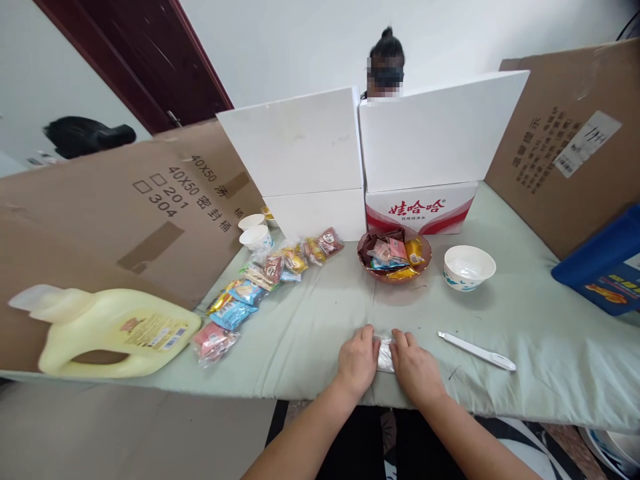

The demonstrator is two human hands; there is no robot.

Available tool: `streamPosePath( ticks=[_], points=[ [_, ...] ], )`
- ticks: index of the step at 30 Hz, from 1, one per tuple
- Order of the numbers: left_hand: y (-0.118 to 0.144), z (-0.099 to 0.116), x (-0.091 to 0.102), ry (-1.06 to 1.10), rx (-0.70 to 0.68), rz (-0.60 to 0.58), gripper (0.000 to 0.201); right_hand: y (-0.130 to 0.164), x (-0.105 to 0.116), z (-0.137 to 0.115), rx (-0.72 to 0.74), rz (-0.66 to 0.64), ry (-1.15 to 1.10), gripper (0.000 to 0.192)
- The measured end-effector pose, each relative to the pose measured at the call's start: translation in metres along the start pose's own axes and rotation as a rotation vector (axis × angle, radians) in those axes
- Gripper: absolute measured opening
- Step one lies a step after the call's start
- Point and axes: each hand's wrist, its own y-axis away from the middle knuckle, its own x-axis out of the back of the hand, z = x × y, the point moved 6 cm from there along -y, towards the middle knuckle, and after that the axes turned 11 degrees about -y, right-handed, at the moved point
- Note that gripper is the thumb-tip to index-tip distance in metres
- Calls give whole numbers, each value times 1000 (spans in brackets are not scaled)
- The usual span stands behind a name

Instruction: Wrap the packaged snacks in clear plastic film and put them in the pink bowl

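Observation:
Between my two hands, near the table's front edge, lies a small clear plastic packet [385,355]. My left hand [357,360] pinches its left side with curled fingers. On the opposite side my right hand [416,368] grips it the same way; the packet's contents are hard to make out. To the right of my right hand rests a white utility knife [477,351]. Beyond my hands stands a reddish glass bowl [376,270] filled with wrapped snacks [397,250]. A white paper bowl [469,267] with a blue pattern stands beside it.
Bagged snacks [233,310] run in a row on the left, with paper bowls [256,237] behind. A yellow detergent jug [120,331] lies before a brown cardboard panel [185,220]. White boxes [315,160] wall the back; a person [387,57] is behind. Right: a blue container [603,267].

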Motion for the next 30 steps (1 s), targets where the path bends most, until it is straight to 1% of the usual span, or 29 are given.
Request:
streamPosePath(
  ticks=[1,3,4,6,7,8,10,12,14,16,18,19,21,22,23,24,25,26,27,28,29,30],
  points=[
    [1,-1,1,-30,0,25,16,1,1,0,-3,7,1,27],
    [2,-1,2,-69,-22,56,11,4,5,-5,41,55,-2,27],
    [2,-1,1,-78,-39,60,10,6,9,-8,90,105,-6,27],
    [3,-1,0,-75,-63,60,16,12,14,-17,228,197,-18,28],
    [3,-1,-1,-65,-63,64,19,16,13,-22,315,212,-23,32],
    [4,-2,-2,-47,-57,69,20,19,10,-26,401,198,-27,37],
    [4,-5,-2,18,-40,89,21,23,-1,-33,533,101,-19,57],
    [6,-9,0,119,-42,133,23,24,-12,-34,567,3,5,77],
    [9,-14,3,228,-61,198,27,27,-21,-32,527,-46,24,84],
    [11,-20,6,309,-72,261,29,36,-27,-32,508,-48,32,85],
    [12,-24,7,348,-74,301,26,52,-32,-33,549,-24,39,81],
    [12,-25,6,352,-82,310,24,61,-35,-34,604,-17,40,74],
    [11,-24,4,340,-113,308,23,76,-33,-35,746,-24,1,53],
    [11,-23,3,327,-134,302,23,79,-27,-32,805,-46,-49,46],
    [10,-21,2,314,-151,295,23,76,-15,-27,826,-69,-114,41],
    [10,-20,1,302,-163,290,22,67,2,-19,810,-76,-184,38],
    [10,-19,0,295,-168,289,22,52,24,-8,755,-80,-243,36],
    [9,-19,0,291,-169,290,22,30,52,7,649,-10,-265,36],
    [9,-19,0,290,-167,290,22,8,85,22,580,101,-247,39],
    [9,-19,0,291,-164,288,22,-16,117,37,511,221,-187,39],
    [9,-19,0,293,-162,282,22,-40,145,55,408,295,-95,37],
    [9,-19,0,296,-161,275,22,-65,168,74,246,320,20,34]
  ],
)
